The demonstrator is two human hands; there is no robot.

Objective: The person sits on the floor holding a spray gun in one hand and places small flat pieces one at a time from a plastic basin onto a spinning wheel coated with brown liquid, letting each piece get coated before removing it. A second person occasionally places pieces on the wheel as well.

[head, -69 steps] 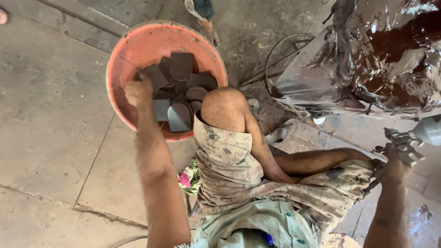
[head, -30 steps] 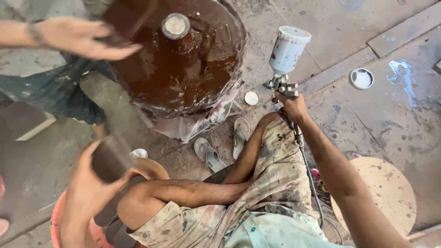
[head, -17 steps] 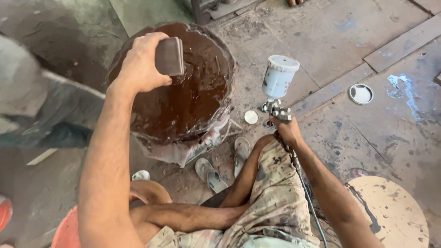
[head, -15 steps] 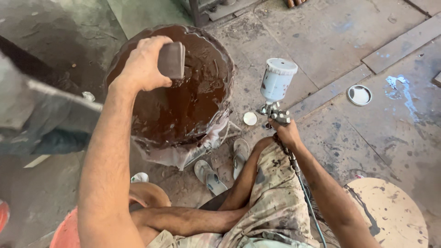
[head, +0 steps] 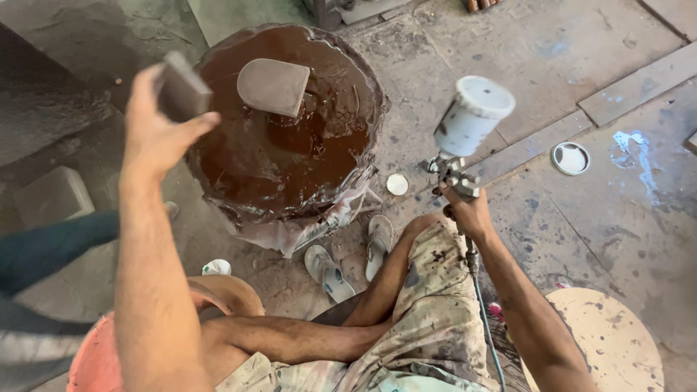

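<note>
At the far left, another person's leg in blue trousers (head: 51,247) is sticking into the picture. An orange tub (head: 91,359) is sitting on the floor at the bottom left, beside the person's bent knee.

The left hand (head: 163,134) is lifted up, and its fingers are gripping a small dark block (head: 181,88) tight. The block is blurry. It is hanging in the air just beside the left rim of a big round stand (head: 290,189) all covered in wet brown paint. A flat brown piece with one rounded end (head: 274,86) is lying on top of the stand, near the back.

Two sandals (head: 352,258) are lying on the floor below the stand, near the person's feet. A small round white lid (head: 397,184) is lying close by.

The right hand (head: 468,210) is holding up a spray gun (head: 457,170), with its fingers wrapped around the handle. A white cup (head: 473,115) is sitting on top of the gun. A thin hose (head: 483,319) is hanging down along the arm.

Farther right, another round lid (head: 571,157) is lying on the floor. A pale round board (head: 606,345) speckled with paint is lying at the bottom right.
</note>
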